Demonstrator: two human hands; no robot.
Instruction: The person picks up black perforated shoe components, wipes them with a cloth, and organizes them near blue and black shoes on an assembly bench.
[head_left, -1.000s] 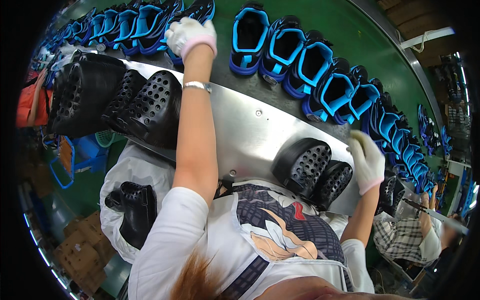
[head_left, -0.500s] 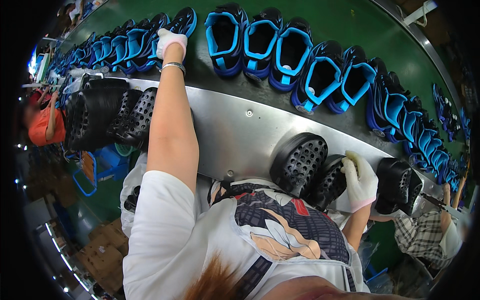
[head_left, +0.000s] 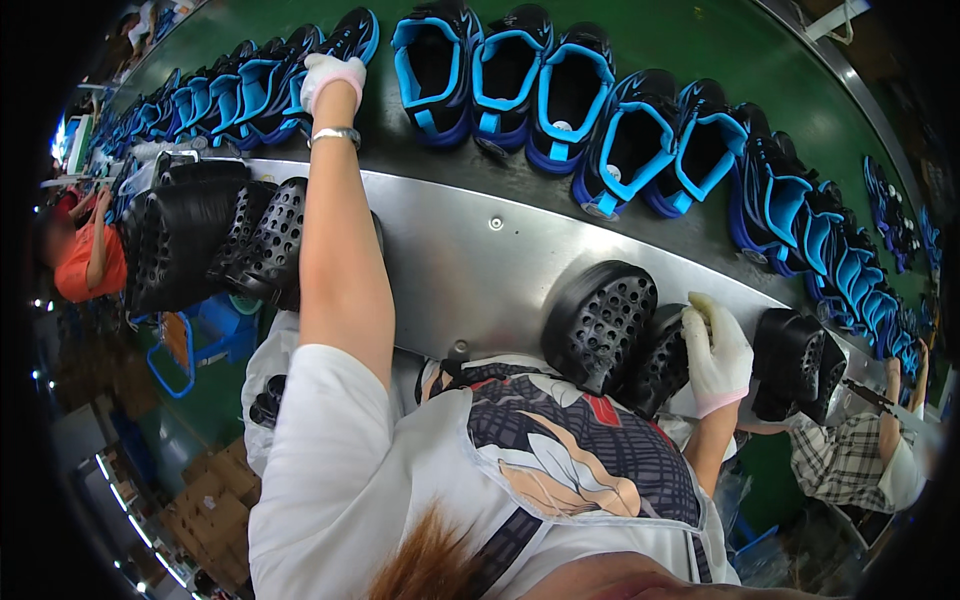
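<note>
Fingers point(head_left: 706, 318) on black perforated clog point(head_left: 662, 360)

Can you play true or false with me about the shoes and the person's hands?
1. The left hand reaches out to a blue shoe on the green belt. True.
2. The right hand is bare. False: it wears a white glove.
3. The right hand rests on a black holed sole at the metal shelf. True.
4. The shoes on the belt are red. False: they are blue and black.
5. The left wrist wears a bracelet. True.
</note>
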